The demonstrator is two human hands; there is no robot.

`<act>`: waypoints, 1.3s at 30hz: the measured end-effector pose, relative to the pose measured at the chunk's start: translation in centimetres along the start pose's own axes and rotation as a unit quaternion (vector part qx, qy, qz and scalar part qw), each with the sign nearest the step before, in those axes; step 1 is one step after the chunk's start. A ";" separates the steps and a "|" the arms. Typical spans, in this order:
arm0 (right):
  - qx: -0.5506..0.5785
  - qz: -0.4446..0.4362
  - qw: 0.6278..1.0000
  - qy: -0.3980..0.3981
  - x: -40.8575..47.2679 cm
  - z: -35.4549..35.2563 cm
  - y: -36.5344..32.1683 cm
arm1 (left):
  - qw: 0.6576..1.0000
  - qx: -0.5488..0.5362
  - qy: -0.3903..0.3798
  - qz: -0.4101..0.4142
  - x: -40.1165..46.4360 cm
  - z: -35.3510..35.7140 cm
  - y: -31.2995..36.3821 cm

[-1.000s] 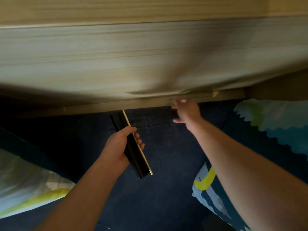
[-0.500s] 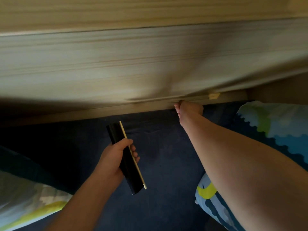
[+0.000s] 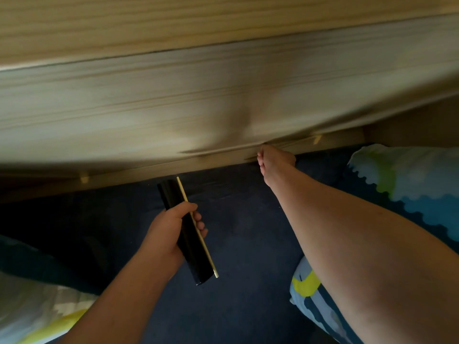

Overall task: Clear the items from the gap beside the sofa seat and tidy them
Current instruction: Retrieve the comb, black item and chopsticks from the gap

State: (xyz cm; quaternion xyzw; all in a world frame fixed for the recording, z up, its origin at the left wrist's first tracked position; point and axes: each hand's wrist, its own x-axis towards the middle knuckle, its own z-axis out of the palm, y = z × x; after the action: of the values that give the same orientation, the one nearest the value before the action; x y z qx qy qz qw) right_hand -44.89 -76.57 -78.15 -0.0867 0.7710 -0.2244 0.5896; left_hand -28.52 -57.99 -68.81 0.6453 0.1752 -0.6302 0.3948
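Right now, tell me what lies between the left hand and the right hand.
Only bare dark blue seat fabric separates the left hand, holding the black object, from the right hand, per the head view.

Dark navy sofa seat (image 3: 248, 244), pale wood-grain panel (image 3: 173, 100), glossy black case (image 3: 191, 249), cream stick (image 3: 198, 234), blue-green-white scalloped cushion (image 3: 407, 180)
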 end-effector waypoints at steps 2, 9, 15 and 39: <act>-0.015 0.016 1.000 0.016 -0.9 0.0 -0.4 | 1.000 0.006 0.005 -0.001 -0.1 -0.2 -0.4; -0.055 -0.011 0.998 -0.040 -3.5 -2.1 -0.7 | 1.000 0.007 0.005 -0.013 -1.3 -0.5 -2.0; -0.087 -0.012 0.984 -0.153 -8.9 -4.1 1.6 | 1.000 0.007 -0.019 -0.006 -3.6 0.2 -2.4; -0.307 -0.105 0.866 -0.381 -27.2 -7.3 1.5 | 0.986 -0.001 -0.119 0.118 -15.4 -1.8 3.5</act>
State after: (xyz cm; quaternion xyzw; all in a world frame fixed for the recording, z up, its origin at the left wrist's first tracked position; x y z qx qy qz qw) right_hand -43.68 -62.58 -53.66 -0.4225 0.5026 0.0140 0.7541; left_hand -26.96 -54.72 -53.36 0.5813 0.0504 -0.6514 0.4850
